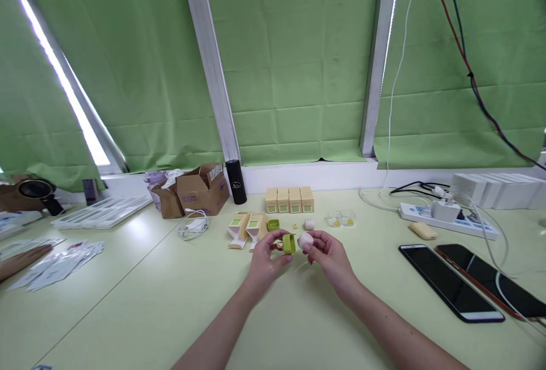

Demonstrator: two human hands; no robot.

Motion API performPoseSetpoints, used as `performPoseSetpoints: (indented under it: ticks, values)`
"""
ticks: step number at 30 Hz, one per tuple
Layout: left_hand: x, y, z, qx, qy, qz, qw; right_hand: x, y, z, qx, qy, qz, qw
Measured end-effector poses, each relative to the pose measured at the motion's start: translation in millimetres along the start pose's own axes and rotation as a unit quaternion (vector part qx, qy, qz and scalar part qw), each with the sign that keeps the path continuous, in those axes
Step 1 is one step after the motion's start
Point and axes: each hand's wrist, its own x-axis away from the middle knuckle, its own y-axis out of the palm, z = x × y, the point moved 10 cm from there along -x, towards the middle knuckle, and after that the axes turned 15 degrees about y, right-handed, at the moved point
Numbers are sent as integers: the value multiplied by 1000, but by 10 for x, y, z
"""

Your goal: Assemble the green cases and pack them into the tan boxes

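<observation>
My left hand [270, 258] pinches a small yellow-green case cover [289, 244], its hollow side facing right. My right hand [327, 256] grips a small white rounded case [305, 241] just beside the cover, with a narrow gap between them. Behind the hands, a second green cover [273, 224] and another white piece [309, 224] rest on the table, with a tiny yellowish ring-like piece [294, 226] between them. Two opened cardboard boxes [247, 228] lie left of these.
Several closed small boxes [289, 200] stand in a row at the back. Clear plastic shells [340, 218] sit right of them. Two phones [451, 283] and a power strip [447, 220] lie on the right. Another person's hand [26, 261] rests at far left near plastic packets [63, 265].
</observation>
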Motion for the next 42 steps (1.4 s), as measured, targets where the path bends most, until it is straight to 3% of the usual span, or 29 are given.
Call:
performPoseSetpoints:
  ticks: [6, 12, 42]
  values:
    - [26, 41, 55, -57, 16, -25, 998, 11, 8, -39, 100, -50, 17, 994]
    - [52, 68, 93, -96, 11, -37, 995, 39, 40, -42, 155, -59, 14, 986]
    - [76, 109, 257, -163, 52, -53, 984, 145, 117, -92, 232, -77, 24, 969]
